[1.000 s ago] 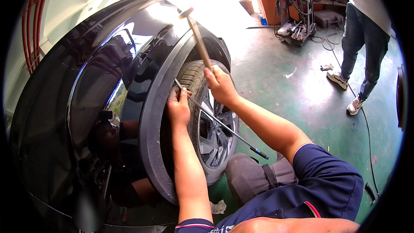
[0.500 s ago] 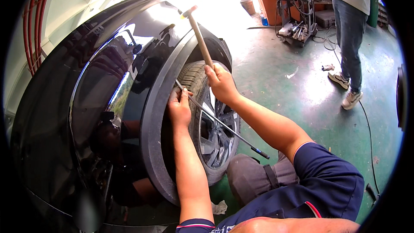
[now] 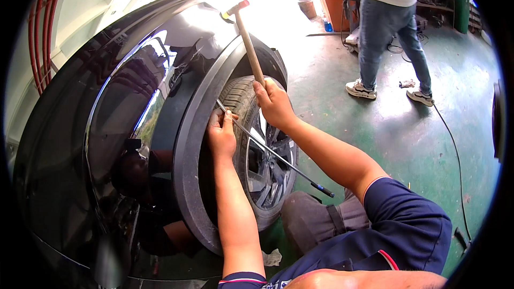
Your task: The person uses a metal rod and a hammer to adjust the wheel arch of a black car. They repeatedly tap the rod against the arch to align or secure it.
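My right hand (image 3: pixel 274 104) is closed round the wooden handle of a hammer (image 3: pixel 249 45), whose red and yellow head is raised near the top of the wheel arch trim (image 3: pixel 187 144). Between the tyre (image 3: pixel 238 93) and that trim, my left hand (image 3: pixel 221 131) grips a long thin metal rod (image 3: pixel 273 151). The rod's upper end lies at the inner edge of the arch; its dark end with a blue band sticks out past the spoked wheel (image 3: pixel 265 176). The fingertips of my left hand partly hide behind the rod and trim.
The glossy black car body (image 3: pixel 69 144) fills the left side. A person (image 3: pixel 388 27) in jeans stands on the green floor beyond my right arm. A cable (image 3: pixel 458 166) runs along the floor at the right. Farther back are a bucket (image 3: pixel 307 8) and a green bin (image 3: pixel 461 9).
The other person has walked to the left, in front of the cart. The hammer head has tilted slightly, while both my hands stay almost in place.
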A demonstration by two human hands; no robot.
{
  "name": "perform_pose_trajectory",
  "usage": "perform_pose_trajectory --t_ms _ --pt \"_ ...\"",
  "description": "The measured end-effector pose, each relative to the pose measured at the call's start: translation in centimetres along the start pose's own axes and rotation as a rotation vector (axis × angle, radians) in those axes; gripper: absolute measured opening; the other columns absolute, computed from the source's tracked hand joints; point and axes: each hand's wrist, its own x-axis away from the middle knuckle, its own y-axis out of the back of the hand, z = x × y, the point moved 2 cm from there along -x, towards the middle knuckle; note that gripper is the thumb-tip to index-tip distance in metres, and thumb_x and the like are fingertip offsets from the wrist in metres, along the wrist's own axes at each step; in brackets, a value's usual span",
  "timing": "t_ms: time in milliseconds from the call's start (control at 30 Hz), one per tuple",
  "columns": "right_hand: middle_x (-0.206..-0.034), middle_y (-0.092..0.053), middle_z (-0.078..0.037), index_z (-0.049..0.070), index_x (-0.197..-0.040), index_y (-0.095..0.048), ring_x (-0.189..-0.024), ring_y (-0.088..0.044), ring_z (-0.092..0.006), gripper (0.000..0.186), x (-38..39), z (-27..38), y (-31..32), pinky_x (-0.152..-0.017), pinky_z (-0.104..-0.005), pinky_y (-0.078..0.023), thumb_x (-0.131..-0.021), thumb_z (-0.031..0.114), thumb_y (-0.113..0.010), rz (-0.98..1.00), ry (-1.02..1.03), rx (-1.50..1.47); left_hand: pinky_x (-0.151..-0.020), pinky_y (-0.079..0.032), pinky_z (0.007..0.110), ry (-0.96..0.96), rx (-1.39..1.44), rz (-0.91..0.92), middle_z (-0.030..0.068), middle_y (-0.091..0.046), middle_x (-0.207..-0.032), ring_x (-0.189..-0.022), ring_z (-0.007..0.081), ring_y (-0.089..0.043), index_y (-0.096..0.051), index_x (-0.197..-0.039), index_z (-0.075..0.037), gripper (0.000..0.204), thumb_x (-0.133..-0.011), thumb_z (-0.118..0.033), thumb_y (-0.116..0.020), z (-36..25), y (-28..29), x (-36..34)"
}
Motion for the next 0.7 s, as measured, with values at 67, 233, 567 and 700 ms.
perform_pose_trajectory --t_ms 67,233,567,700 --pt "-0.068 -0.058 -0.005 0.004 -0.092 -0.054 -0.062 -0.055 -0.0151 0.035 -0.1 -0.8 -0.2 -0.059 -0.0336 -0.045 -0.105 0.036 -0.053 0.019 0.037 0.049 -0.081 -0.048 0.026 -0.01 0.004 -0.003 0.0051 -0.068 -0.09 -0.084 0.0116 -0.061 -0.062 -0.106 -0.001 0.015 -0.103 -0.015 -0.056 0.2 0.0 -0.1" --pt "-0.068 -0.057 -0.005 0.004 -0.09 -0.053 -0.062 -0.055 -0.015 0.035 -0.1 -0.6 -0.2 -0.06 -0.0335 -0.045 -0.105 0.036 -0.052 0.004 0.007 0.033 -0.079 -0.048 0.025 -0.011 -0.008 -0.008 0.0057 -0.069 -0.09 -0.084 0.0111 -0.062 -0.062 -0.107 -0.001 0.015 -0.103 -0.014 -0.056 0.3 0.0 -0.1" --pt "-0.067 -0.056 -0.003 0.004 -0.091 -0.054 -0.061 -0.054 -0.0131 0.034 -0.1 -1.1 -0.2 -0.059 -0.0318 -0.045 -0.106 0.035 -0.053 0.018 0.024 0.038 -0.076 -0.049 0.026 -0.039 -0.036 -0.01 0.0056 -0.069 -0.089 -0.082 0.0116 -0.063 -0.063 -0.107 -0.001 0.015 -0.103 -0.014 -0.056 0.4 0.1 -0.1" --pt "-0.066 -0.056 -0.003 0.004 -0.091 -0.054 -0.061 -0.053 -0.0127 0.034 -0.2 -1.3 -0.2 -0.059 -0.0315 -0.045 -0.106 0.035 -0.053 0.033 0.056 0.085 -0.076 -0.049 0.026 -0.039 -0.017 -0.012 0.0055 -0.069 -0.089 -0.082 0.0114 -0.063 -0.062 -0.108 -0.001 0.015 -0.103 -0.014 -0.056 0.4 0.0 -0.2"
